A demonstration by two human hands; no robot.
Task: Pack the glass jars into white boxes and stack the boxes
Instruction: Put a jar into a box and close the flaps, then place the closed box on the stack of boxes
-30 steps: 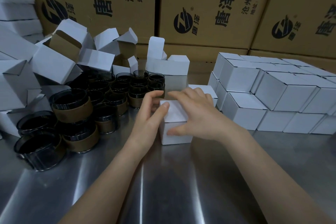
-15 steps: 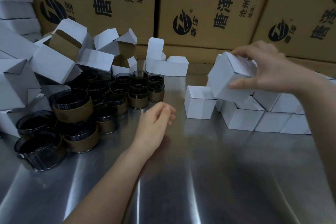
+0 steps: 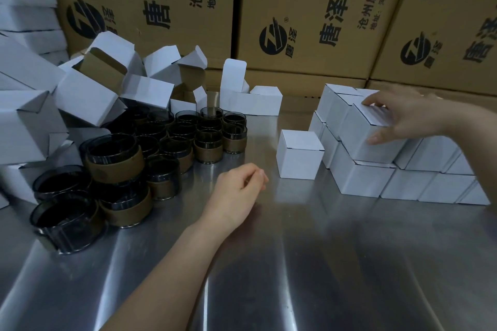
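Head view: right hand (image 3: 403,115) grips box (image 3: 360,137), fingers over its top, thumb on the front face. The box sits on the upper tier of the stack (image 3: 357,180), far right. Left hand (image 3: 239,191) is loosely curled and holds nothing, low over the table (image 3: 295,263). Jars (image 3: 172,148) stand upright, mouths up, clustered just left of and ahead of the left hand, well apart from the right hand. Open boxes (image 3: 88,94) are piled behind the jars. Lone box (image 3: 298,153) stands between left hand and stack. Likely the left hand takes the next jar, reaching leftward.
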